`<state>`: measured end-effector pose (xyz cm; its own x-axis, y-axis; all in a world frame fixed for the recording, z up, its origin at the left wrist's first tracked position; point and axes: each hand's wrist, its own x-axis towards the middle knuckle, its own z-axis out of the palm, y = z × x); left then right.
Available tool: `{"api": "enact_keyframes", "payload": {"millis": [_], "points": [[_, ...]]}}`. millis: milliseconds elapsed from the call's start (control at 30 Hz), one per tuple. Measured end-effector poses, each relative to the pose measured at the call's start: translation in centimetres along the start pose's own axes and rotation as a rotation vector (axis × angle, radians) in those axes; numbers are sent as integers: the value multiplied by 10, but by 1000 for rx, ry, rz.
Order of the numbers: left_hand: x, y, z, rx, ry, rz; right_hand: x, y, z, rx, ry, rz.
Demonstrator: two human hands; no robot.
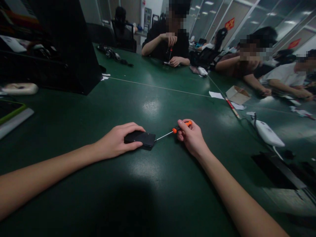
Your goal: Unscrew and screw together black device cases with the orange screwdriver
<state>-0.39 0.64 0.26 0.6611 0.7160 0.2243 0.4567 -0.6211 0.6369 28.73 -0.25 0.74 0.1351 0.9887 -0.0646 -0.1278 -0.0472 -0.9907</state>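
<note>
While my left hand (118, 140) has a slim black case (144, 138) clamped, thumb along the near edge and fingers over the far one, my right hand (193, 137) pinches an orange-and-black screwdriver (174, 130) between thumb and fingers. So there's the case, low at the table (148, 113), poking out to the right of my left fingers! The shaft slants down and left from my right fingers, tip right at the case's exposed end (too small a spot for me to say what it meets). Beyond both sets of fingers, a thin pale line (153, 86) crosses the table; past that, a person in black (158, 39) holds a red-handled driver (171, 50) upright. Out to the right of my right fingers, a white device (268, 132) and, farther off, a small open carton (237, 95)! Well left of my left fingers, a green-edged device (10, 107) sits near a tall black panel (65, 39).
</note>
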Motion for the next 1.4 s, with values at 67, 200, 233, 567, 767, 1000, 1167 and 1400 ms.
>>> {"api": "enact_keyframes", "payload": {"millis": [67, 200, 233, 567, 767, 1000, 1167, 1400], "points": [[-1, 0, 0, 0, -13, 3, 0, -1, 0, 6, -7, 16], [-1, 0, -2, -8, -19, 13, -2, -3, 2, 7, -28, 64], [-1, 1, -2, -9, -20, 14, -2, -4, 2, 5, -33, 78], [0, -3, -2, -52, -52, 67, -4, -20, -21, -717, -484, -145], [0, -3, -2, -62, -43, 77, -13, -39, -26, -914, -451, -625], [0, -3, -2, -58, -50, 75, -16, -54, -36, -964, -146, -1000], [0, -3, -2, -64, -49, 77, -15, -48, -31, -949, -143, -1012], [0, -2, -2, -62, -40, 86, -15, -46, -31, -923, -104, -1032]]}}
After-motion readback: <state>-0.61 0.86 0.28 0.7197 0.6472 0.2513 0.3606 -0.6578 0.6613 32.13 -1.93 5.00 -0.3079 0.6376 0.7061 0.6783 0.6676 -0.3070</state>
